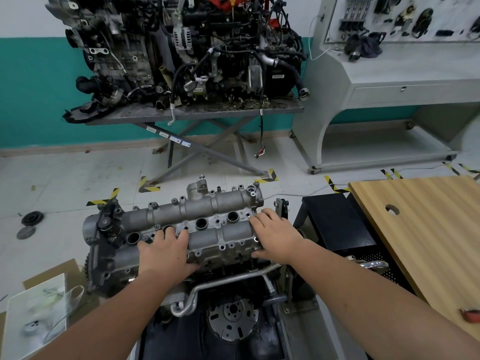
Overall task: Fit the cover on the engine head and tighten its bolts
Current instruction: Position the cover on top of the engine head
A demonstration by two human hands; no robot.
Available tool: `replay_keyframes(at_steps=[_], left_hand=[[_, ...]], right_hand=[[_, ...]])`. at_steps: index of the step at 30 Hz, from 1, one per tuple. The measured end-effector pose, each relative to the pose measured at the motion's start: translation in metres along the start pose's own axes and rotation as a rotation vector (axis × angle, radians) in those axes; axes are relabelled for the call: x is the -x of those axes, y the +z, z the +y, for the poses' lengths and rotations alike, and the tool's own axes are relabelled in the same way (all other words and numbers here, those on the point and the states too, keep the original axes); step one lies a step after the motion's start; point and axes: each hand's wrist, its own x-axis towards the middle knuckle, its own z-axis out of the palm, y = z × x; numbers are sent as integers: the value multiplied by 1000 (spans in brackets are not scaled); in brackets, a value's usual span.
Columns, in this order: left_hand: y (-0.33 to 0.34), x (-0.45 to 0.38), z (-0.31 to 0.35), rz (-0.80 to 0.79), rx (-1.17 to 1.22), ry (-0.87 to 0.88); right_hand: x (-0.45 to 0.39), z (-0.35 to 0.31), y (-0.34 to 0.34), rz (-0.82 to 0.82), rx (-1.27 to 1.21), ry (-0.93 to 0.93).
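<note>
Two bare forearms enter from the lower edge and reach forward over the engine. The left hand (pixel 166 253) lies palm down on the near left part of the cover (pixel 181 224), fingers extended and slightly spread, fingertips beside the round plug holes along the middle; the thumb wraps the near edge. The right hand (pixel 275 236) lies palm down on the right end of the cover, fingers straight and pointing left, thumb against the near edge. Neither hand encloses a tool or a bolt; both press flat on the metal. The cover, a grey cast part with four round holes in a row, sits on top of the engine head (pixel 109 268), running from lower left to upper right. A bent metal pipe (pixel 226 280) passes across the engine below the hands, with a round perforated disc (pixel 233 318) beneath it. A wooden board (pixel 420 229) with a round hole lies to the right, just beside a black box (pixel 337 224). Behind, a second engine (pixel 187 53) stands on a grey folding table (pixel 192 113) against a teal and white wall.
</note>
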Motion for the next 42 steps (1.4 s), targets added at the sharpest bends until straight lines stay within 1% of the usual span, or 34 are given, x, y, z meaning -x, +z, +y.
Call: replay_keyframes(at_steps=[9, 20, 28, 30, 31, 33, 35, 36, 38, 42], left_hand=[[1, 0, 0, -1, 11, 4], [2, -1, -1, -5, 13, 5], [-4, 1, 1, -54, 4, -7], [-11, 0, 1, -113, 3, -3], [-17, -3, 1, -171, 3, 7], [-35, -10, -1, -338, -16, 41], [-61, -19, 3, -464, -117, 59], [-74, -23, 9, -485, -181, 69], [-97, -29, 29, -429, -252, 148], [-127, -31, 93, -206, -158, 373]], right_hand=[[0, -3, 0, -18, -16, 45], [0, -4, -4, -55, 8, 50], [-1, -3, -2, -58, 8, 47], [-1, -3, -2, -68, 16, 45], [-1, -3, -3, -71, 20, 43], [-2, -2, -5, -80, 32, 34], [-1, -2, -7, -87, 50, 23], [0, -2, -8, -90, 56, 24], [8, -2, -8, -86, 51, 36], [40, 14, -9, -70, -4, 73]])
